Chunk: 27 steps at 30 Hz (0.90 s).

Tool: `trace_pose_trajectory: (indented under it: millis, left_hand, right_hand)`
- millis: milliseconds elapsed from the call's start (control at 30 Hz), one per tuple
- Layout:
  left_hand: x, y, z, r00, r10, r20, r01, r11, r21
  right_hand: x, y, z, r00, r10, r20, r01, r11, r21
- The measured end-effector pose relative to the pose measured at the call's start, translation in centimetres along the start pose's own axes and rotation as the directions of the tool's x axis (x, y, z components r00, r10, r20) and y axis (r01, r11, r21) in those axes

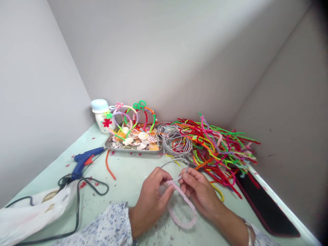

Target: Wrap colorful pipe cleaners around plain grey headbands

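Pale green counter (125, 181) stood in a corner of gray partitions (164, 51). Front & center, two bare hands held a pink chenille stem (189, 224), bent in a loop hanging toward the wearer, & a thin gray wire (188, 163) arching just beyond it. L hand (153, 196): thumb & index pressed together, pinching the stem's upper part. R hand (202, 194): thumb & index pinched the wire close by, other fingers curled. Couldn't tell if wire ran inside the pink fuzz.

Step in hand, best guess: joining stem & wire, maybe winding one on the other. Next move seemed to call for a firm L pinch w/ small turns by the R fingers.

Most room to move was L of the L hand, as far as a loose orange chenille strip (110, 167), blue glue gun (89, 154) & black cord (78, 205); white plastic bag (46, 212) lay near L. Beyond the hands: metal tray (135, 150) of shells (143, 136) w/ decorated headbands (154, 119). Tightest was fwd & R: a coil of wire (190, 150) & a multicolored chenille heap (217, 147) crowded near, w/ a long black pad (266, 205) by the counter's R edge.
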<state>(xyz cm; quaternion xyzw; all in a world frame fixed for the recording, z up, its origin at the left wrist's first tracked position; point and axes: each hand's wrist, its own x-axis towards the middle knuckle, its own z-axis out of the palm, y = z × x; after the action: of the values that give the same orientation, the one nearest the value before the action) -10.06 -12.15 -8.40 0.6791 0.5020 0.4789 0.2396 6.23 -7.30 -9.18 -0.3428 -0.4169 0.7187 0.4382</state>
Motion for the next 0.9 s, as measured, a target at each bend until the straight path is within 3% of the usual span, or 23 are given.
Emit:
trace_pose_trajectory:
  millis: [633,900]
  left_hand:
    - [-0.23,0.06,-0.12,1.000,-0.021,0.010,0.022,0.996,-0.084]
    - [0.01,-0.02,-0.17,0.994,-0.109,0.033,0.112,0.981,-0.156]
  right_hand:
    - [0.28,0.33,-0.55,0.993,0.040,0.108,-0.041,0.999,0.012]
    - [0.24,-0.02,-0.36,0.992,0.045,0.121,-0.045,0.999,-0.005]
